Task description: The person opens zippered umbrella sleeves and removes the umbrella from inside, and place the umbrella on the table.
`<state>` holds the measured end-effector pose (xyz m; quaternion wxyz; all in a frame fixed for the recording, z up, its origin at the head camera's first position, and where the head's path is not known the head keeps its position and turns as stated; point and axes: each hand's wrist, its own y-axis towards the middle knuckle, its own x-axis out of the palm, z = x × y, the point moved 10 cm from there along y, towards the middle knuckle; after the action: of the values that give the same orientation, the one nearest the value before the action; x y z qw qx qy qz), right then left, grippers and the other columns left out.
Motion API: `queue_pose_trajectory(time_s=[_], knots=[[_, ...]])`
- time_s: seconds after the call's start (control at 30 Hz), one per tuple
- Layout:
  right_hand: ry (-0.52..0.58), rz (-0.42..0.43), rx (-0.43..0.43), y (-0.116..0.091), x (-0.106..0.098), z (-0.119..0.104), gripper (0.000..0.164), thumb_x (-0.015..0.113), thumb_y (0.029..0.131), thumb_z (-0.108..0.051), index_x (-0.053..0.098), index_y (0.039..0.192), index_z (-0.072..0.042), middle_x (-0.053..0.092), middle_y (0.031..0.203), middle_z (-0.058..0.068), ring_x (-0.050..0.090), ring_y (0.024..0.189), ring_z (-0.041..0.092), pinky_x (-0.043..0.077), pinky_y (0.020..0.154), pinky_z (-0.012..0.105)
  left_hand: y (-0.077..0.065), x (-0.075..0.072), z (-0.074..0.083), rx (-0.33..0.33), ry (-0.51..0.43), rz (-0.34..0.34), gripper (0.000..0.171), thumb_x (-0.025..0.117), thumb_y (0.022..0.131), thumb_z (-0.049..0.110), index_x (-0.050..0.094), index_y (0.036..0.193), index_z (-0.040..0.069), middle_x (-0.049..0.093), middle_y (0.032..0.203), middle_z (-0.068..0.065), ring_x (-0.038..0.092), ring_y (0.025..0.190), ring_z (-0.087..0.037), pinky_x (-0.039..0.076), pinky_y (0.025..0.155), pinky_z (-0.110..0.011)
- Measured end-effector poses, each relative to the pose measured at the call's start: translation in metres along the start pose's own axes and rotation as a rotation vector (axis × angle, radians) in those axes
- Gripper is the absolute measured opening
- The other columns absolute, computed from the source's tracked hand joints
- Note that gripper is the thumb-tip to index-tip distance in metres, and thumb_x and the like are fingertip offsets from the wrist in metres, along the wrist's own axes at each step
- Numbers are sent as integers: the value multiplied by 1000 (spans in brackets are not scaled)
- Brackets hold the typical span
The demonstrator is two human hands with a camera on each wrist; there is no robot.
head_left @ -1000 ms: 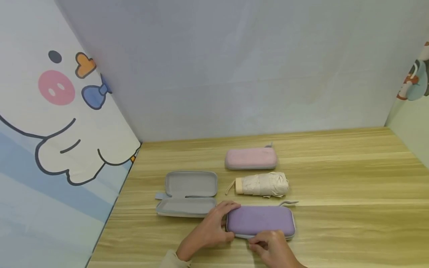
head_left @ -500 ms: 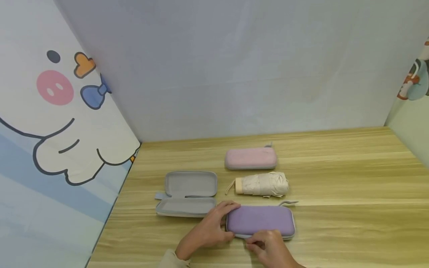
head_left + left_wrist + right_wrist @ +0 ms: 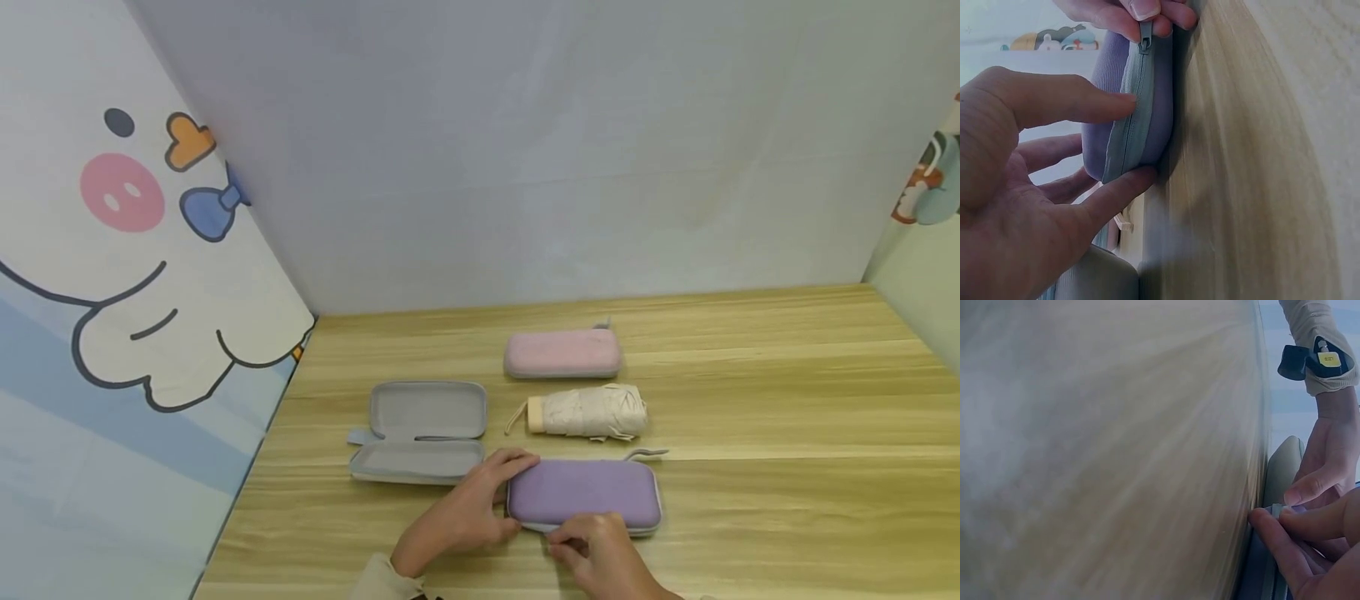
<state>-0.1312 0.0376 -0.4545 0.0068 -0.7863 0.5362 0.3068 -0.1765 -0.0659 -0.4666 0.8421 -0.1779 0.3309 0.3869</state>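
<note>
A closed purple zip case [image 3: 585,493] lies at the front of the table. Its left end is held by my left hand [image 3: 468,508], thumb against the zipped front side and the other fingers around the end and back. My right hand [image 3: 606,554] pinches the small grey zipper pull [image 3: 1146,31] between thumb and forefinger on the front side. Zipper teeth between the pull and the left end look closed in the left wrist view. The right wrist view shows the fingertips of both hands close together at the case.
An open grey case [image 3: 427,412], bare inside, lies left of the purple one, close to my left hand. Behind the purple case lies a folded cream umbrella [image 3: 592,412] with a wrist cord. Farther back is a closed pink case [image 3: 562,353]. Cloth walls [image 3: 562,167] border the table.
My right hand has slid slightly left along the purple case's front side with the zipper pull. My left hand has stayed almost in place at the left end.
</note>
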Motion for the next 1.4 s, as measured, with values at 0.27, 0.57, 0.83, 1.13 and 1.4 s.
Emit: queue_pose_trajectory(time_s=[0.27, 0.57, 0.83, 1.13, 1.4], knots=[[18, -9, 20, 2, 1, -1, 6, 75, 73, 5, 74, 77, 0, 70, 72, 9, 64, 65, 5, 50, 55, 16, 0, -1, 2, 5, 6, 14, 74, 73, 71, -2, 45, 140, 5, 43, 138, -6, 43, 124, -19, 40, 99, -30], [1, 17, -31, 1, 3, -4, 6, 76, 72, 6, 73, 75, 1, 69, 70, 8, 63, 63, 4, 48, 54, 13, 0, -1, 5, 36, 21, 19, 73, 75, 72, -2, 46, 139, 4, 45, 137, -6, 44, 123, -18, 42, 98, -28], [-27, 35, -89, -1, 6, -7, 10, 76, 70, 8, 72, 74, 0, 69, 69, 6, 61, 63, 2, 47, 54, 12, -2, -1, 7, 46, 30, 55, 74, 79, 68, 0, 49, 135, 3, 47, 134, -9, 45, 121, -20, 42, 97, -25], [-46, 41, -123, -1, 8, -11, 12, 77, 69, 7, 72, 74, -2, 69, 69, 4, 61, 64, 1, 46, 55, 11, -3, 0, 5, 40, 6, 33, 73, 83, 70, 6, 49, 135, 6, 48, 132, -5, 45, 119, -17, 44, 95, -27], [-43, 59, -164, -2, 9, -15, 13, 79, 67, 7, 72, 73, -2, 68, 67, 2, 55, 61, -3, 42, 52, 10, -5, -2, 7, 59, 8, 66, 78, 87, 64, 14, 51, 133, 7, 51, 130, -5, 48, 119, -17, 43, 96, -30]])
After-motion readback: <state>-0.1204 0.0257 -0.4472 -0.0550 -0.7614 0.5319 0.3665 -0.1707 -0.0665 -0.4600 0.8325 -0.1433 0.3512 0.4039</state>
